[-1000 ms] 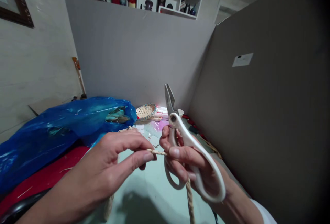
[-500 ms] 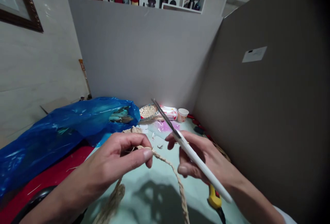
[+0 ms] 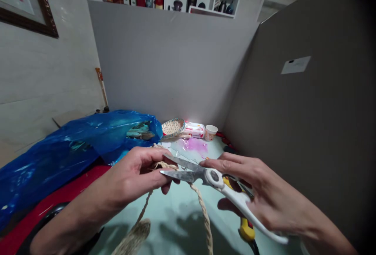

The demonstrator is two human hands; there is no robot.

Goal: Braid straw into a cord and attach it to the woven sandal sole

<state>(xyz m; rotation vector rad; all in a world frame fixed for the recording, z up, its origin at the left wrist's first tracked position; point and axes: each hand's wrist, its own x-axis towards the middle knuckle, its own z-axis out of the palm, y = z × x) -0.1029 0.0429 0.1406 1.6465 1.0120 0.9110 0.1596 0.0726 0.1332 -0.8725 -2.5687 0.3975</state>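
My left hand [image 3: 133, 178] pinches a twisted straw-coloured cord [image 3: 205, 217] between thumb and fingers. One length of cord hangs down to the right, and a thinner strand drops toward a bundle of fibre [image 3: 133, 237] below. In my right hand [image 3: 258, 192] is a pair of white-handled scissors [image 3: 216, 178]. Their blades are parted and reach to the left hand's fingertips, on either side of the cord there. A yellow-and-black utility knife [image 3: 246, 229] lies on the table under the right hand.
A blue plastic bag [image 3: 85, 137] with greenish contents spreads on the left, over a red surface [image 3: 82, 190]. At the back of the table stand a woven basket [image 3: 173, 128], a white-and-red package [image 3: 195, 129] and a paper cup [image 3: 210, 132]. Grey panels [image 3: 173, 63] enclose the back and right.
The scissors have turned from pointing up and away to pointing left, with blades opened around the cord by my left hand. My right hand has shifted its grip on the handles.
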